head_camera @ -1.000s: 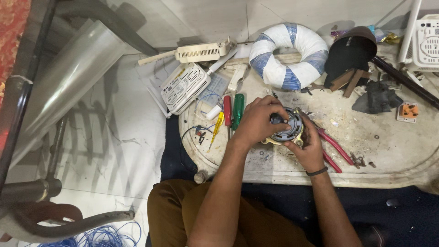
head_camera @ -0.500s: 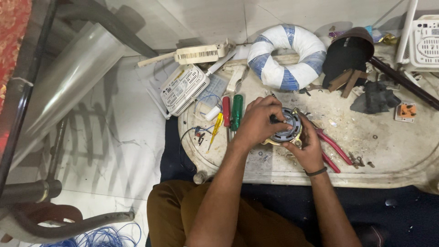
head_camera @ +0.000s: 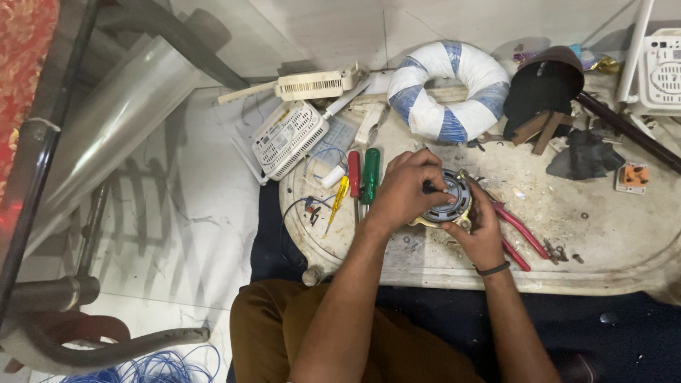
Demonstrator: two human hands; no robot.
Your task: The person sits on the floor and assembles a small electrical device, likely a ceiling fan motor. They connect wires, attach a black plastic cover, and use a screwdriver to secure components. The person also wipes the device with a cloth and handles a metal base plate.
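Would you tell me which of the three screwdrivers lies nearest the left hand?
The green-handled screwdriver, right beside the left hand; the red and yellow ones lie farther left.

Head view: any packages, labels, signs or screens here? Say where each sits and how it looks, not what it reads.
No screens or signs.
White vented box: left end of the worktop, face up, pale label panel, print too small to tell.
White vented device: top right corner, with a label patch.
Clear plastic packet: beside the box, flat, see-through.
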